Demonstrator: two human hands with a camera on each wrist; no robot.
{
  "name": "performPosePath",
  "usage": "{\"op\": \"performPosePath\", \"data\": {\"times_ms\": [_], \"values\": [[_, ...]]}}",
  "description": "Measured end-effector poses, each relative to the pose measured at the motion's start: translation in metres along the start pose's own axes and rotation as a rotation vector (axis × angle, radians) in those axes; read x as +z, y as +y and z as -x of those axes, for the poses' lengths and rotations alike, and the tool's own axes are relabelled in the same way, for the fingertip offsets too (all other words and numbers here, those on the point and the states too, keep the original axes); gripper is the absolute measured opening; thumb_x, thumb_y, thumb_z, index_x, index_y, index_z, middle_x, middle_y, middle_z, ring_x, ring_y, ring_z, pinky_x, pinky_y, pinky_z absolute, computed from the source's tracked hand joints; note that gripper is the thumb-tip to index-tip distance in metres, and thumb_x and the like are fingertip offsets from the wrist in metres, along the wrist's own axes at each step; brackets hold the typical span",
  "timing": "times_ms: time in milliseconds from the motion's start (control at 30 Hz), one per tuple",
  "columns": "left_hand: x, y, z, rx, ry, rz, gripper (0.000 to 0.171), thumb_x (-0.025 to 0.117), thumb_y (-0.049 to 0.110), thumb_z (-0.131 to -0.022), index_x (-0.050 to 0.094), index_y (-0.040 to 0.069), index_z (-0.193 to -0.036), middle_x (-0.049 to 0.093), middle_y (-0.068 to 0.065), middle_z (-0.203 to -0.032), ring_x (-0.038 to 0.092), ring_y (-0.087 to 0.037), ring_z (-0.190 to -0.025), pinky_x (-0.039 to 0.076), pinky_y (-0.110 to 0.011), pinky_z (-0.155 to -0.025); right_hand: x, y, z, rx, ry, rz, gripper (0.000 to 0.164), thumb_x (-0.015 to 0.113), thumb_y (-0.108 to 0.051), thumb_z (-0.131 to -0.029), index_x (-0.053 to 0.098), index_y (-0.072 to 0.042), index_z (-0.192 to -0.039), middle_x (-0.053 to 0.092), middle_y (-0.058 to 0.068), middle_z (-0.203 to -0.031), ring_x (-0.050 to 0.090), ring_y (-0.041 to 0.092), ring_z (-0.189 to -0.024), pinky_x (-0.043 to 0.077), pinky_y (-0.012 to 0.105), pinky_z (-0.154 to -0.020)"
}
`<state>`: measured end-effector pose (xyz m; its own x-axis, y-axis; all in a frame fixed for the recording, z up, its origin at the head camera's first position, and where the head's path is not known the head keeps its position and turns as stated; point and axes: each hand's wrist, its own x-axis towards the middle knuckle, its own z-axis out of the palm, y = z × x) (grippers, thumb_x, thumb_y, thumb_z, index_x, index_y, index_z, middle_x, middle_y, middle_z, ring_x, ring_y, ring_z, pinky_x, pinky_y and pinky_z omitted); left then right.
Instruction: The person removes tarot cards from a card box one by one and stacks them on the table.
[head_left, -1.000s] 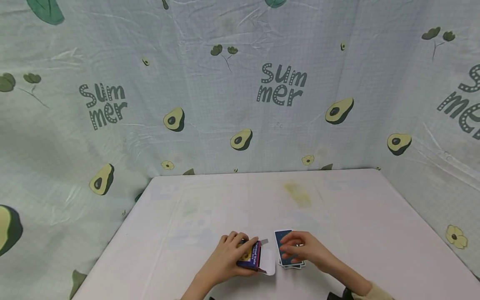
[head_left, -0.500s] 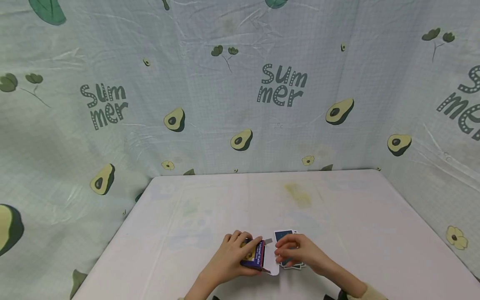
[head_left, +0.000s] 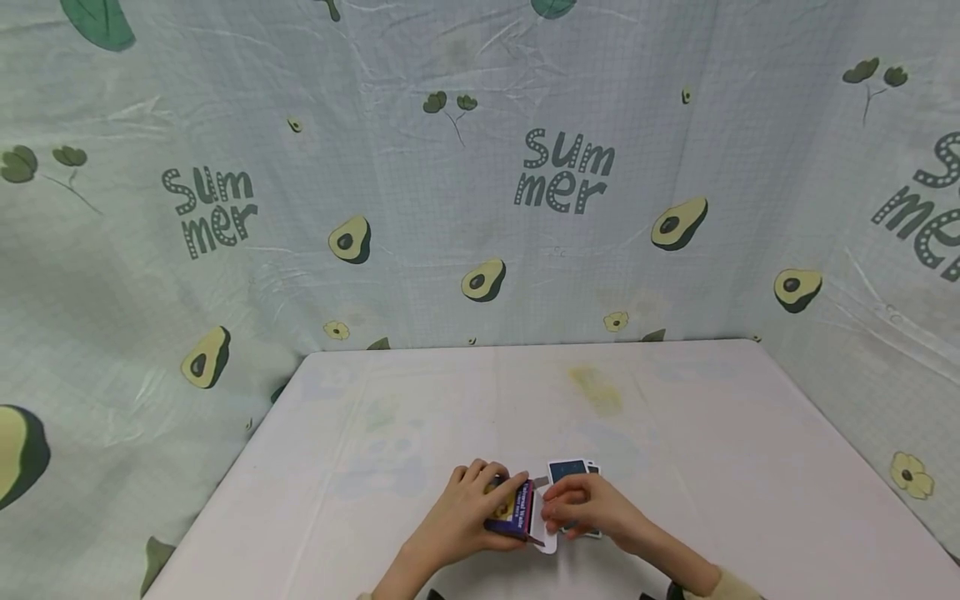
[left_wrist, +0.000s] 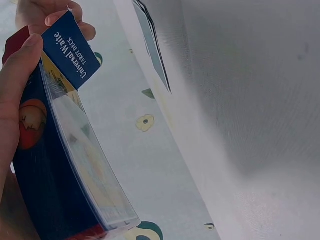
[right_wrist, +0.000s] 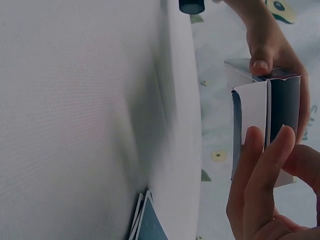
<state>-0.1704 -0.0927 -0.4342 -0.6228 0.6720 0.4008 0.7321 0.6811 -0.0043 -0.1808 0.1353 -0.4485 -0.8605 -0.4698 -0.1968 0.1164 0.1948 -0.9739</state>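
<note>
My left hand (head_left: 463,517) grips a dark blue tarot deck box (head_left: 513,515) lettered "Universal Waite", its thumb along one side. The box has a clear plastic window (left_wrist: 95,160), and its end toward my right hand is open, with the white-lined flap (right_wrist: 252,107) folded out. My right hand (head_left: 588,510) is at that end; its bent fingertips (right_wrist: 285,134) lie over the flap and the opening, and I see nothing pinched between them. A small stack of blue-backed cards (head_left: 567,469) lies on the table just beyond the right hand, which partly covers it.
The white table (head_left: 420,392) carries a yellowish stain near its back. A hanging sheet (head_left: 405,167) printed with avocados and "summer" encloses the back and both sides. A dark cylindrical object (right_wrist: 192,6) shows at the top of the right wrist view.
My right hand has moved left from over the card stack to the box's open flap. The left hand has shifted slightly right, still gripping the box.
</note>
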Motion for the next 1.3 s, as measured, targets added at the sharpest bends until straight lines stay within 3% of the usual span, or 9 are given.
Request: {"op": "performPosePath", "data": {"times_ms": [667,1300], "values": [[0.003,0.004,0.0,0.029,0.029,-0.026,0.076,0.066,0.06,-0.063,0.045,0.027,-0.128,0.049,0.007,-0.104,0.04,-0.009,-0.091,0.034,-0.027,-0.076,0.009,0.0,-0.005,0.079,0.04,0.007,0.038,0.063,-0.033,-0.08,0.056,0.001,-0.095,0.068,0.001,-0.074,0.061,0.005,-0.055,0.04,0.015,-0.044],[0.003,0.005,0.0,0.034,0.027,-0.032,0.076,0.066,0.061,-0.063,0.045,0.027,-0.127,0.049,0.007,-0.104,0.04,-0.009,-0.09,0.034,-0.027,-0.076,0.01,-0.001,-0.007,0.096,0.026,-0.002,0.022,0.061,-0.019,-0.081,0.055,-0.001,-0.091,0.066,-0.001,-0.065,0.061,0.006,-0.053,0.04,0.015,-0.042]]}}
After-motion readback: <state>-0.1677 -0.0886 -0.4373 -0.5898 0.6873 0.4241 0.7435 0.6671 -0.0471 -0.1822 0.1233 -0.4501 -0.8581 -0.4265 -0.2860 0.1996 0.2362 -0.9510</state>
